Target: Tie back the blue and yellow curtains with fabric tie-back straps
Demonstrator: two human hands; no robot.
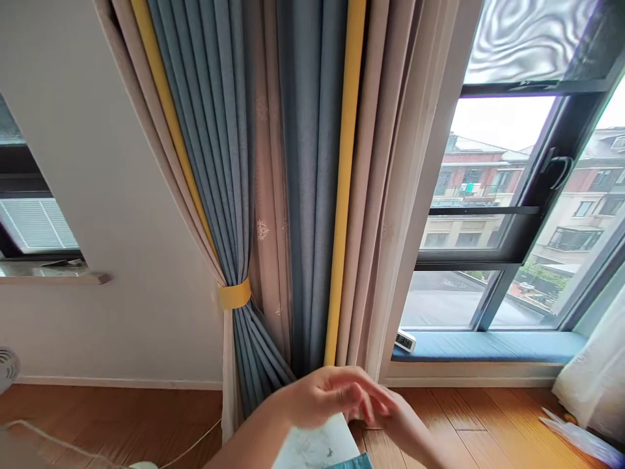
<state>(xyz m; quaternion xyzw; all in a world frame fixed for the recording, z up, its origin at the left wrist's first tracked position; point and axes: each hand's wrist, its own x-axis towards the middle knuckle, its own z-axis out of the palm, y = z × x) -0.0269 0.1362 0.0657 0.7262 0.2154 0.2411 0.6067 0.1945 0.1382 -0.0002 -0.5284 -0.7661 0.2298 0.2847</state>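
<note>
Meeting below and left of the large window (463, 258), the left hand (319, 394) and right hand (398, 420) touch, fingers loosely bent; whether they pinch anything cannot be told. The blue curtain (305, 195) hangs just left of the window, where a careless sweep might snag its folds. Farther left, a pale cord (66, 444) could trip someone; a white surface (317, 443) partly blocks the hem.

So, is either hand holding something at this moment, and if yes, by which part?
Nothing visible is held: the left hand and right hand meet each other. Something small hidden between them cannot be ruled out.
</note>
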